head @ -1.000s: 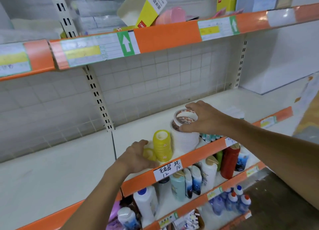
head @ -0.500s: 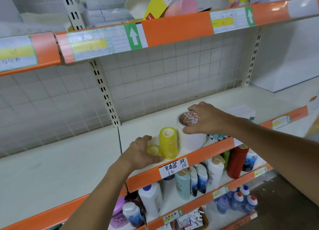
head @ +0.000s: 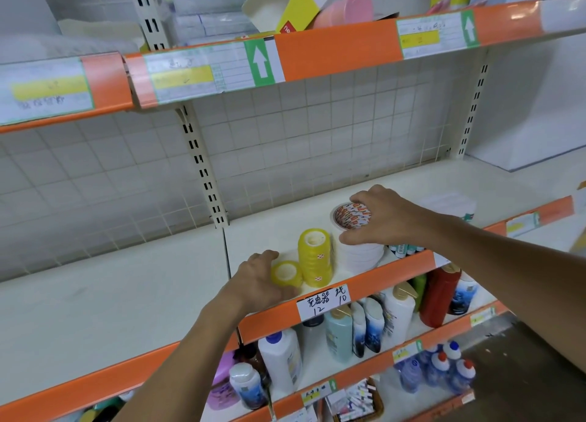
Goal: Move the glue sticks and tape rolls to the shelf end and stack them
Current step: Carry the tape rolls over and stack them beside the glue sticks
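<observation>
White shelf board [head: 126,294] with an orange front lip stretches before me, backed by a pale gridded panel. My left hand [head: 258,282] reaches in from six o'clock, fingers curled round a small yellow tape roll [head: 286,273] that lies on the board with its core facing me. Just at its three o'clock, touching it, stands a stack of yellow tape rolls [head: 315,256]. My right hand [head: 385,220] comes in from four o'clock, palm down, fingers and thumb clamped round the top of a white tape stack [head: 360,250], whose uppermost roll shows a red printed label. That stack stands just at three o'clock of the yellow stack. At the white stack's three o'clock, under my wrist, glue sticks [head: 404,249] lie along the lip. A handwritten price tag [head: 323,301] hangs at six o'clock of the yellow rolls.
</observation>
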Motion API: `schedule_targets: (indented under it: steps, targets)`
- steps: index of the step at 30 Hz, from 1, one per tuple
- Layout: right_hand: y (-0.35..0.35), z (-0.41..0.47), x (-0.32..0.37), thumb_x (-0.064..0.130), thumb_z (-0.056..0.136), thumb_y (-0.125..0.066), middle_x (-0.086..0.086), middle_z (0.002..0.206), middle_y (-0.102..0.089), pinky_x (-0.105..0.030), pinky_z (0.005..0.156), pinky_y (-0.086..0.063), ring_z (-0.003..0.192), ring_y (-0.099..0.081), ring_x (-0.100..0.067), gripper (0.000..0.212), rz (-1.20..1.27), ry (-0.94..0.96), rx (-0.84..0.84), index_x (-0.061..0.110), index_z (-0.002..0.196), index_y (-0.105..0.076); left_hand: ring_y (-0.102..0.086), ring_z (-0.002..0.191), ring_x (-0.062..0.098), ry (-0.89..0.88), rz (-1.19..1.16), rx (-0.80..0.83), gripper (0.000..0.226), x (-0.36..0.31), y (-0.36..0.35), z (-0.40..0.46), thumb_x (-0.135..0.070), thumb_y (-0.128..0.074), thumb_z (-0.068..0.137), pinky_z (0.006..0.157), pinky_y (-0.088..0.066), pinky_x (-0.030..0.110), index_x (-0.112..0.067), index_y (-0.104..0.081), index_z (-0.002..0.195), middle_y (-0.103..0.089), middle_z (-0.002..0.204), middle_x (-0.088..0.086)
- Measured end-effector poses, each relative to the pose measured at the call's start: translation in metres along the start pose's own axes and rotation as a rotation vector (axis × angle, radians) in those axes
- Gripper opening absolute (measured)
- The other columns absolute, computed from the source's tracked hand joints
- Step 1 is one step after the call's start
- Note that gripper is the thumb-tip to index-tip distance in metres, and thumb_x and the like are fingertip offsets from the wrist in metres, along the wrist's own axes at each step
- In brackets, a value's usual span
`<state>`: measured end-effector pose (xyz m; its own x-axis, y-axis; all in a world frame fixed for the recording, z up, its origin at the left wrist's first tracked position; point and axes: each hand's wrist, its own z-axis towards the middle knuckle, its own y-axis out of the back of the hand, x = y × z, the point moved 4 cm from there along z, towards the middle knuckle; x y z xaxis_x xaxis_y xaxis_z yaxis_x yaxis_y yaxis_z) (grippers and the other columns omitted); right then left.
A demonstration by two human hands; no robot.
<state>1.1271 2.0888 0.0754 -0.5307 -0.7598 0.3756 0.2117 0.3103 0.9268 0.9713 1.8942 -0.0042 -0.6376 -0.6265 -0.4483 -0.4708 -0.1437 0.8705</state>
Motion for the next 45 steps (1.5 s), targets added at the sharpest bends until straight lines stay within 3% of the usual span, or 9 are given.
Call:
schedule_targets:
  steps: [6, 13, 19, 25, 35, 45]
  targets:
    - [0.008, -0.004, 0.002, 0.074, 0.073, -0.066, -0.004, 0.15, -0.034, -0.04, 0.109, -0.036, 0.138, -0.034, -0.023, 0.096, 0.042, 0.009, -0.046, 0.023, 0.149, -0.037, -0.038, 0.136, 0.021, 0.013, 0.013, -0.019, 0.086, 0.0, 0.003, -0.007, -0.056, -0.071, 0.079, 0.11, -0.036, 0.034, -0.026, -0.031, 0.148, -0.037, 0.149, 0.002]
    - [0.023, -0.01, 0.017, 0.066, 0.085, -0.06, -0.006, 0.147, -0.038, -0.041, 0.111, -0.034, 0.138, -0.033, -0.025, 0.081, 0.031, 0.086, -0.115, 0.019, 0.148, -0.04, -0.035, 0.138, 0.02, 0.052, -0.004, -0.053, 0.082, 0.008, 0.011, -0.019, -0.059, -0.066, 0.083, 0.11, -0.033, 0.033, -0.026, -0.031, 0.149, -0.035, 0.151, 0.001]
    - [0.016, -0.015, 0.067, 0.061, 0.092, -0.053, -0.005, 0.142, -0.044, -0.036, 0.108, -0.033, 0.135, -0.037, -0.024, 0.069, 0.005, 0.282, -0.149, 0.016, 0.144, -0.045, -0.037, 0.136, 0.021, 0.105, -0.011, -0.092, 0.08, 0.02, 0.018, -0.039, -0.061, -0.062, 0.084, 0.108, -0.034, 0.033, -0.025, -0.032, 0.149, -0.037, 0.15, 0.003]
    - [-0.018, -0.015, 0.131, 0.063, 0.095, -0.042, -0.009, 0.129, -0.052, -0.041, 0.104, -0.036, 0.124, -0.045, -0.028, 0.066, -0.154, 0.47, -0.065, 0.013, 0.136, -0.05, -0.04, 0.132, 0.025, 0.187, 0.051, -0.203, 0.07, 0.045, 0.033, -0.074, -0.06, -0.053, 0.091, 0.105, -0.036, 0.035, -0.018, -0.038, 0.145, -0.043, 0.144, 0.007]
    - [-0.094, -0.02, 0.225, 0.07, 0.095, -0.034, -0.012, 0.148, -0.041, -0.045, 0.112, -0.032, 0.136, -0.037, -0.031, 0.075, -0.297, 0.625, 0.238, 0.015, 0.144, -0.043, -0.042, 0.13, 0.029, 0.344, 0.19, -0.344, 0.069, 0.116, 0.07, -0.134, -0.061, -0.044, 0.094, 0.105, -0.04, 0.041, -0.014, -0.04, 0.144, -0.045, 0.143, 0.012]
    - [-0.167, -0.033, 0.342, 0.067, 0.096, -0.035, -0.01, 0.147, -0.043, -0.046, 0.111, -0.033, 0.133, -0.04, -0.031, 0.071, -0.326, 0.8, 0.309, 0.015, 0.144, -0.043, -0.04, 0.131, 0.027, 0.495, 0.231, -0.371, 0.065, 0.215, 0.103, -0.207, -0.058, -0.044, 0.095, 0.105, -0.037, 0.037, -0.015, -0.04, 0.144, -0.045, 0.143, 0.009]
